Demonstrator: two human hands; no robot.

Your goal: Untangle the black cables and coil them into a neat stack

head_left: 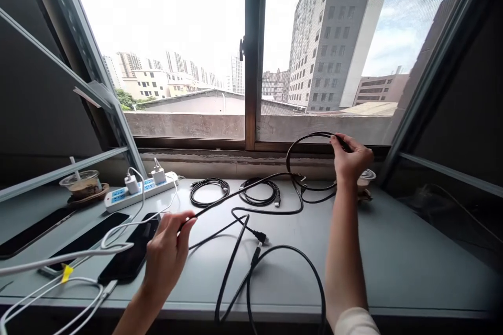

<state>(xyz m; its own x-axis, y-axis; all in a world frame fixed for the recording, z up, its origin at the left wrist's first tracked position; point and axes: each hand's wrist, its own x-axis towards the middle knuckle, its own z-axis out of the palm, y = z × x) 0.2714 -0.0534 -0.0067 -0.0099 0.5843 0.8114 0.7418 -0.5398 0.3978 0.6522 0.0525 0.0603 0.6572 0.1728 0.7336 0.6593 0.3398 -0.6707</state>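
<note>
A black cable (231, 196) stretches between my two hands above the grey table. My left hand (168, 245) pinches it between thumb and fingers, over the phones at the left. Raised near the window sill, my right hand (351, 157) grips a loop of the same cable, which hangs in a wide coil. On the table in front lies more loose black cable (231, 259), with its connectors (259, 238) near the middle. Whether this loose length all belongs to the held cable, I cannot tell. Two coiled black cables (209, 192) (260, 192) rest behind it.
At the left, a white power strip (141, 192) carries two chargers with white cables (113, 243). Several phones (128, 251) lie there. Drink cups stand at the back left (81, 183) and behind my right arm (365, 178). Metal frame posts (98, 63) flank the window.
</note>
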